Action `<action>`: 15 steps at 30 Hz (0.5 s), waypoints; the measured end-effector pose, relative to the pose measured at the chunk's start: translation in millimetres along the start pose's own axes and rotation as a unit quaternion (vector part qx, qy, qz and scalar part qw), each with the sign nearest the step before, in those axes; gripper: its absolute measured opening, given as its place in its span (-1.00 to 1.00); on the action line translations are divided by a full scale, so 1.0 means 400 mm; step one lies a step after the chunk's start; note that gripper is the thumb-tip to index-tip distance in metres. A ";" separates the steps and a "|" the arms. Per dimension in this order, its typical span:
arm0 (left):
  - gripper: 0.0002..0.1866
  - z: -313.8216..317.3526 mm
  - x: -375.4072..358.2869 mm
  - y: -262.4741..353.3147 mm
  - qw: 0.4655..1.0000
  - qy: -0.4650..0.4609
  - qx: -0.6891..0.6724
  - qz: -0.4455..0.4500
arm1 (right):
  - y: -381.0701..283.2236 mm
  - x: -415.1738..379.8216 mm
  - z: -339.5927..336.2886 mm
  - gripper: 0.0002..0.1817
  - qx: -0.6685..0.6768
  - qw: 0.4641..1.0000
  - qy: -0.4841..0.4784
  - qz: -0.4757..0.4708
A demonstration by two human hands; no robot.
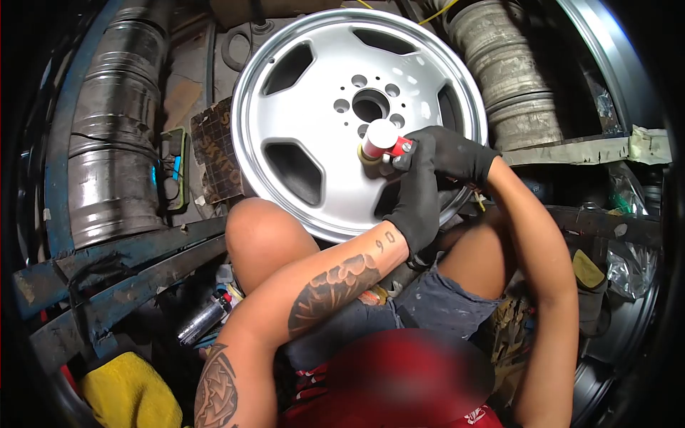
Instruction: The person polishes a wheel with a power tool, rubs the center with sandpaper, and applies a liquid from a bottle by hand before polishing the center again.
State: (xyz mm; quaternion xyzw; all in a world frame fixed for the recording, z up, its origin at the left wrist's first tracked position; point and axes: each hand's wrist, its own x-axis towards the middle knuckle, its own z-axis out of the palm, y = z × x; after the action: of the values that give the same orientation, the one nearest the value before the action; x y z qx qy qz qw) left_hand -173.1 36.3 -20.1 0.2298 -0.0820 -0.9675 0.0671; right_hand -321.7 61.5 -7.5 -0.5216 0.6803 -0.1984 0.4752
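A silver alloy wheel (285, 118) lies face up in front of my knees, with pale patches on its upper right face. Both my hands wear black gloves and are closed around a small red-and-white disc sander (382, 137). Its round white head is low over the wheel's face, just below the centre hole, and a yellowish pad edge shows underneath. My left hand (417, 196) comes up from below, fingers at the tool's red body. From the right, my right hand (457, 155) wraps the handle end, which the gloves mostly hide.
Bare metal wheel barrels (114, 128) are stacked at left, with more barrels (506, 71) at upper right. A blue metal frame (121, 267) runs along the left. Around me are a printed cardboard piece (214, 153), a yellow cloth (132, 392) and a silver can (203, 321).
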 end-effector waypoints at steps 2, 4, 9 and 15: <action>-0.33 -0.052 0.043 -0.036 1.000 0.005 0.002 -0.014 | 0.017 -0.012 0.033 -0.54 0.004 0.999 0.051 0.003; -0.37 -0.038 0.026 -0.038 0.998 0.050 0.029 -0.017 | 0.024 -0.028 0.052 -0.53 0.019 0.995 0.091 -0.029; -0.41 -0.047 0.028 -0.043 0.994 0.049 0.101 -0.013 | 0.020 -0.062 0.081 -0.51 0.029 0.987 0.150 0.046; -0.45 -0.065 0.005 -0.050 0.992 0.023 0.126 -0.018 | 0.057 -0.079 0.109 -0.62 0.017 0.987 0.158 0.034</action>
State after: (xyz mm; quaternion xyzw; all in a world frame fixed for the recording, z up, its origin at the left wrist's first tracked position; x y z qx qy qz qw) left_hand -164.9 52.2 -47.5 0.2598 -0.1975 -0.9450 0.0217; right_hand -296.1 108.3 -31.7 -0.4521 0.7605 -0.2741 0.3770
